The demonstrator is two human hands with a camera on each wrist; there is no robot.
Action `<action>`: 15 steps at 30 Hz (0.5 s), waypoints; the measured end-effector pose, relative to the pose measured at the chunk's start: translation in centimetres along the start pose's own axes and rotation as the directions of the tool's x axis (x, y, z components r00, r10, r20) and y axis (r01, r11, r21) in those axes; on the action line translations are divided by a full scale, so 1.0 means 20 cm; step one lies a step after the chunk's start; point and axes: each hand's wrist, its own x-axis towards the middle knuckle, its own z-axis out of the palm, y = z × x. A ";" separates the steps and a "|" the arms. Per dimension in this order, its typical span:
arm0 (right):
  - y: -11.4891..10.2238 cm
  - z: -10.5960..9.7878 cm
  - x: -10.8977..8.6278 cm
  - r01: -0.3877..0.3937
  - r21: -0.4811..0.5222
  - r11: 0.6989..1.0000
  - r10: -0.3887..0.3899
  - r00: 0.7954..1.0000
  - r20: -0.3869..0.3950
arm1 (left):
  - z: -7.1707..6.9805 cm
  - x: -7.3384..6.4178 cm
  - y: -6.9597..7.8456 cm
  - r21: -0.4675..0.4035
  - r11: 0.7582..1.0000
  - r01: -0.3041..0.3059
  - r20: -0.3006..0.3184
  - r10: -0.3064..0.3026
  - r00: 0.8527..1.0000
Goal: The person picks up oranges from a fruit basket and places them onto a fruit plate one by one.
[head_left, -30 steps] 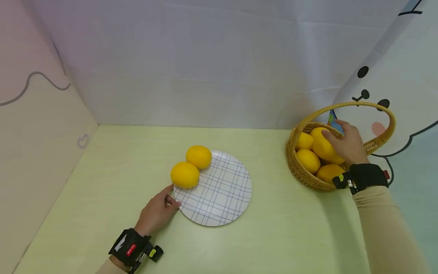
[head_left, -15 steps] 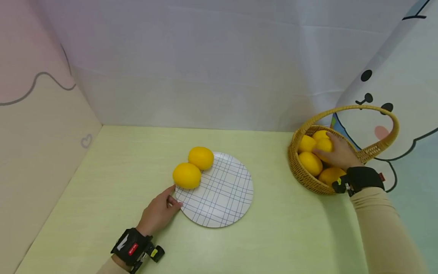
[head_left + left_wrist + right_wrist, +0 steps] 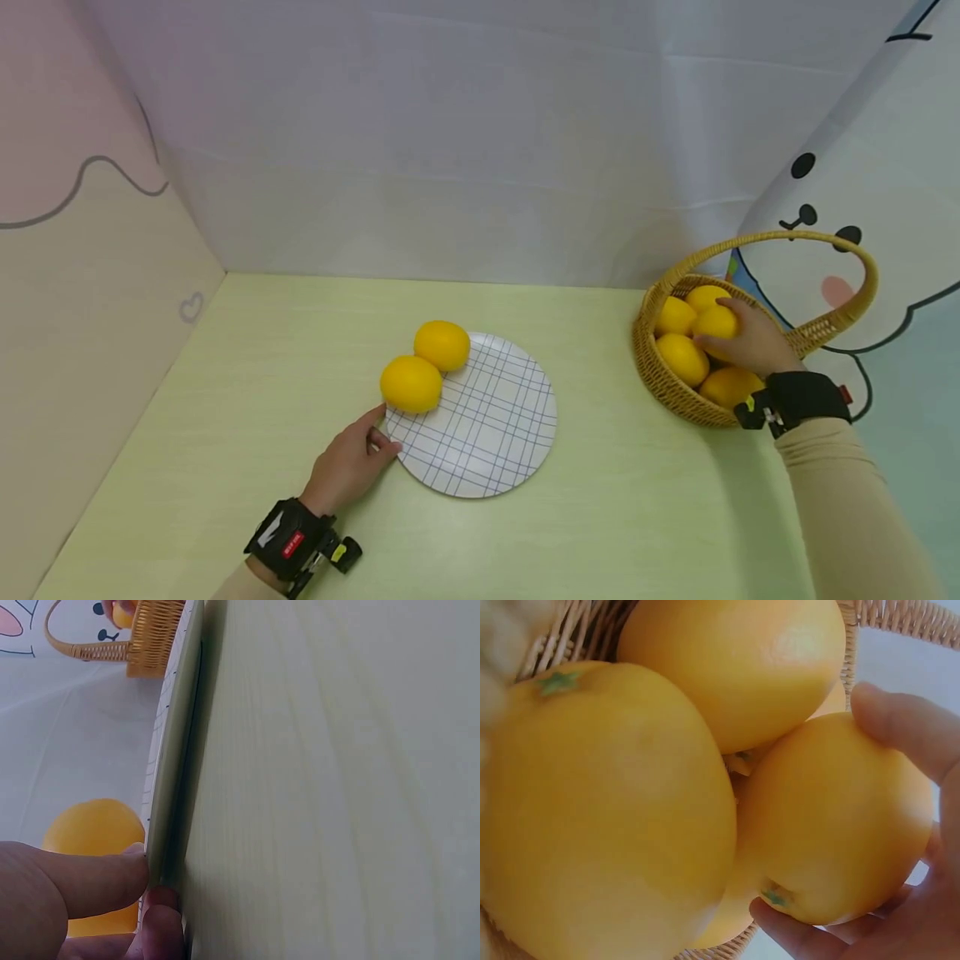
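Observation:
My left hand (image 3: 347, 463) pinches the near-left rim of a round white plate (image 3: 491, 417) with a blue grid pattern. In the left wrist view the thumb (image 3: 97, 881) lies over the rim and a fingertip is tucked underneath. Two yellow-orange oranges sit side by side on the plate's left part, a nearer orange (image 3: 411, 384) and a farther orange (image 3: 442, 346). Over at the right, my right hand (image 3: 756, 340) reaches into a wicker basket (image 3: 663, 388) of oranges. Its thumb and fingers curl round one orange (image 3: 840, 817) with a small green stem end.
Several other oranges surround the held one, among them a large orange (image 3: 607, 810) close to the wrist camera. The basket's tall arched handle (image 3: 862, 287) rises over the right forearm. A white cloth wall (image 3: 450, 150) backs the pale table (image 3: 300, 333).
My right hand has come down from above the fruit into the basket and closed round an orange. The left hand keeps its hold on the plate. The head view has shifted slightly.

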 end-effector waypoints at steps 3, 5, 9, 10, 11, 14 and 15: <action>-0.01 0.00 -0.01 0.012 -0.012 1.000 -0.012 0.999 -0.040 | 0.00 0.00 0.00 -0.001 1.000 -0.002 -0.001 0.002 1.000; -0.02 0.00 -0.02 0.016 -0.018 1.000 -0.017 0.998 -0.057 | 0.00 0.00 0.00 -0.003 1.000 -0.007 -0.002 0.007 1.000; -0.03 -0.01 -0.04 0.006 -0.008 1.000 -0.007 0.998 -0.056 | 0.00 0.00 0.00 -0.007 1.000 -0.014 0.000 0.014 1.000; -0.04 -0.01 -0.05 0.004 -0.003 1.000 -0.004 0.998 -0.056 | 0.00 0.00 0.00 -0.008 1.000 -0.015 0.000 0.015 1.000; -0.05 -0.02 -0.05 0.004 0.003 1.000 -0.004 0.998 -0.059 | 0.00 0.00 -0.01 -0.008 1.000 -0.015 0.000 0.015 1.000; -0.08 -0.03 -0.08 0.008 0.022 1.000 -0.006 0.997 -0.077 | -0.01 0.00 -0.01 -0.007 1.000 -0.020 0.000 0.020 1.000; -0.09 -0.04 -0.09 0.009 0.029 1.000 -0.007 0.996 -0.084 | -0.01 0.00 -0.01 -0.008 1.000 -0.022 0.000 0.022 1.000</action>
